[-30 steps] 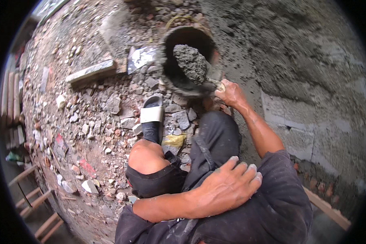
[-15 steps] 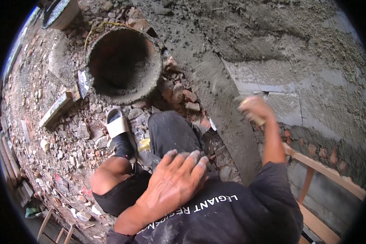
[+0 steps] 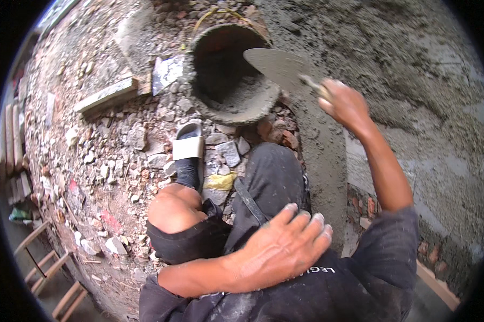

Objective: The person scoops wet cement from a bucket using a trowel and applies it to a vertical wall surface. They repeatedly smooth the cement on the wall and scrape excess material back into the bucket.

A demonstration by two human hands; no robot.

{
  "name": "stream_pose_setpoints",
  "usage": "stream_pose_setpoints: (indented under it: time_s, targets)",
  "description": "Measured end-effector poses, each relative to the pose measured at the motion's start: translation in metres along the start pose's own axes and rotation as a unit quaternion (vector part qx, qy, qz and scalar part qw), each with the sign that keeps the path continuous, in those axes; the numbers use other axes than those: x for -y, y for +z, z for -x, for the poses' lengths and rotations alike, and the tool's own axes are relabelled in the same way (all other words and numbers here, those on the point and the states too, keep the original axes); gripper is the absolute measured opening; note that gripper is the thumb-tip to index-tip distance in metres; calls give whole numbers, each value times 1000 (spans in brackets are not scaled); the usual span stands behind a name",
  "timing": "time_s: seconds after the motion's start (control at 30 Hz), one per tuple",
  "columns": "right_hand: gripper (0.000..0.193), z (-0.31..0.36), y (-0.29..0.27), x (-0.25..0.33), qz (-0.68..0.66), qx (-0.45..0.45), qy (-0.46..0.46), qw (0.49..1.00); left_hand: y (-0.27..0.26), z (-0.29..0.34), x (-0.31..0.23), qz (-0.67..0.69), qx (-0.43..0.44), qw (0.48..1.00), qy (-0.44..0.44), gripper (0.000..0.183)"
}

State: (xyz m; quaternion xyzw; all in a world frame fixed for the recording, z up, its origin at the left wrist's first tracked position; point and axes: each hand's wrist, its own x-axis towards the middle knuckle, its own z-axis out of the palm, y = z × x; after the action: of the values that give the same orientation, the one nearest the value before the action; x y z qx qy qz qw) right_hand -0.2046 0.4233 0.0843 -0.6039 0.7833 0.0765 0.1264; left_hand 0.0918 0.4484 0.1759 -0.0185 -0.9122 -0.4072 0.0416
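My right hand [image 3: 345, 104] is closed round the handle of a trowel [image 3: 277, 64]. Its grey blade points left, over the right rim of a round mortar bucket [image 3: 236, 115]. Inside that bucket some grey mortar [image 3: 242, 94] lies at the bottom, and the rest of the interior is dark. My left hand [image 3: 285, 244] rests against my shirt near my raised knee, its fingers stretched out and holding nothing. Wet mortar coats the strip of wall [image 3: 325, 155] just below my right hand.
Broken brick and stone rubble [image 3: 129, 139] covers the ground on the left. A wooden plank piece [image 3: 107, 96] lies left of the bucket. My sandalled foot [image 3: 188, 147] is below it, near a yellow scrap [image 3: 219, 181]. Wooden frames [image 3: 40, 268] stand at lower left.
My right hand has moved from low on the wall up towards the bucket, bringing the trowel blade over its rim. My left hand stays against my body as the view shifts.
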Motion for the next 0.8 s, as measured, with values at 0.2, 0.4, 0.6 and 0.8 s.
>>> stream_pose_setpoints:
  time_s: [0.2,0.4,0.6,0.8]
  targets:
    - [13,-117,99,102,152,-52,-100,982,0,23,-6,50,-52,997,-27,36]
    - [27,-74,76,122,-52,133,-146,979,-9,32,-7,76,-91,993,-23,36]
    - [38,-25,95,90,-285,106,-38,952,-11,31,-8,62,-74,995,-3,37]
    - [40,24,66,65,-260,49,32,964,-2,15,-9,17,-38,999,21,37]
